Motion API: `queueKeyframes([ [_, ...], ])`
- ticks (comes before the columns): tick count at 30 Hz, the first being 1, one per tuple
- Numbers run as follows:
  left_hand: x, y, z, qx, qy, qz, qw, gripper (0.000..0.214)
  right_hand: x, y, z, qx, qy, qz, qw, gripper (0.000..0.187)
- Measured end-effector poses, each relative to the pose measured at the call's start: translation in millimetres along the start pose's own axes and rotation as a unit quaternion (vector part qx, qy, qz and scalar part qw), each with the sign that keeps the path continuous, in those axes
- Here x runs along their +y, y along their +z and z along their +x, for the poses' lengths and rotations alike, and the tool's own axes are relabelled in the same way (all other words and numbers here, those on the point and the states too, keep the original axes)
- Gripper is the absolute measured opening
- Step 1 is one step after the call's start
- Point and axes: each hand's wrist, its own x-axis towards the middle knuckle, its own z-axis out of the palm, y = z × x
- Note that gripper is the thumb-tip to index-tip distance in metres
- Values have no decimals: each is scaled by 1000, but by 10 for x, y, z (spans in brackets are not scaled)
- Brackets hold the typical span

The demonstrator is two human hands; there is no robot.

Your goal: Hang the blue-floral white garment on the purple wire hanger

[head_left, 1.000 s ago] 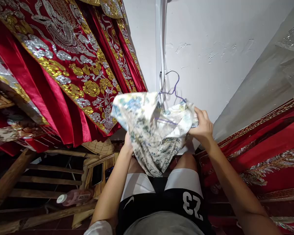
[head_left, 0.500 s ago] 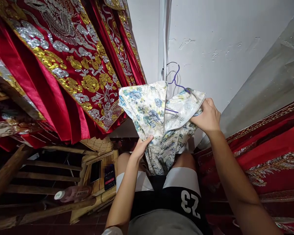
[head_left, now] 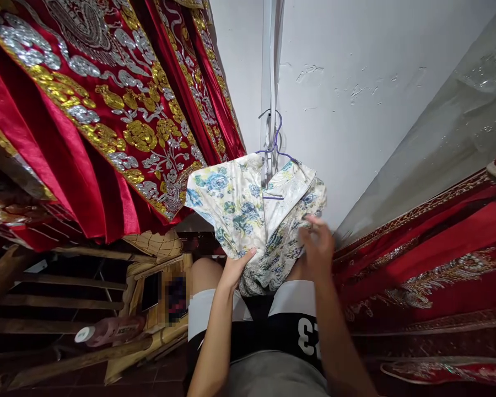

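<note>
A white blouse (head_left: 240,204) with blue and yellow floral print hangs in front of me on a purple wire hanger (head_left: 278,135). Its right front edge folds over, showing a pale lining at the neck opening. My left hand (head_left: 236,268) grips the blouse low on its left side, thumb on the front and the other fingers hidden behind the cloth. Beside the blouse's lower right edge is my right hand (head_left: 319,245), slightly blurred, with fingers apart and nothing visible in them. The blouse's lower end bunches above my lap.
Red garments with gold and silver sequins (head_left: 140,132) hang at left; more red cloth (head_left: 446,242) lies at right below sheer fabric (head_left: 450,127). A bamboo chair (head_left: 124,347) at lower left bears a pink bottle (head_left: 116,330) and a phone (head_left: 177,298). A white wall (head_left: 339,66) stands ahead.
My right hand has let go of the blouse's right shoulder and moved down and left. That shoulder now sits over the hanger. My left hand keeps its grip.
</note>
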Motion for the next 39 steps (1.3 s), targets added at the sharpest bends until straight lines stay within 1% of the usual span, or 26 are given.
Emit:
queueKeyframes([
  [1,-9,27,-16,-6,8,16,1000,77,48,100,-193,-40,56,29,997,37],
  [2,-12,54,-33,-13,16,31,999,74,87,201,-356,-111,101,60,987,40],
  [3,-10,78,-52,-21,23,45,999,73,115,294,-481,-165,128,94,973,46],
  [4,-5,99,-73,-27,27,55,998,72,132,372,-562,-203,147,115,961,51],
  [5,4,115,-98,-30,30,61,997,72,140,428,-602,-218,153,125,956,55],
  [7,24,137,-157,-33,33,60,997,71,139,466,-585,-200,144,115,962,58],
  [9,41,151,-214,-41,29,49,998,69,124,420,-514,-194,124,95,968,55],
  [12,32,168,-251,-40,12,27,999,68,87,295,-448,-237,109,86,961,51],
  [15,-26,178,-218,-16,1,10,1000,68,52,217,-456,-264,110,76,955,52],
  [16,-51,180,-203,4,9,10,1000,69,43,208,-463,-268,113,76,954,52],
  [17,-77,182,-192,38,31,21,999,70,36,207,-468,-273,117,80,952,51],
  [18,-102,185,-190,90,70,46,992,70,30,213,-472,-275,121,88,950,50],
  [19,-124,191,-197,154,124,85,977,71,25,222,-475,-277,125,99,947,49],
  [20,-145,201,-213,214,187,135,949,70,21,235,-479,-280,129,111,945,47],
  [21,-163,217,-237,250,246,189,917,67,17,248,-483,-285,132,122,941,46],
  [22,-179,237,-265,252,294,241,890,60,14,262,-490,-294,132,132,937,46],
  [23,-193,262,-292,221,323,284,875,51,10,273,-499,-306,132,140,932,45],
  [24,-206,289,-318,169,334,310,874,41,6,283,-509,-318,132,146,928,43],
  [26,-222,338,-351,63,313,314,894,23,-8,292,-533,-339,131,160,918,39],
  [27,-224,355,-359,33,296,301,906,17,-20,293,-543,-347,131,167,913,37],
  [28,-222,366,-361,19,282,285,916,12,-36,292,-548,-354,133,174,909,35],
  [30,-208,369,-350,14,269,269,925,14,-78,294,-530,-361,143,184,903,35],
  [31,-202,364,-339,12,269,270,924,17,-102,301,-500,-353,154,188,903,36],
  [33,-210,347,-308,4,271,281,921,19,-156,330,-375,-315,180,192,912,40],
  [35,-261,331,-271,-9,267,293,918,20,-218,378,-149,-268,192,194,924,41],
  [39,-480,321,-212,-31,270,320,908,20,-430,481,519,-219,171,226,934,41],
])
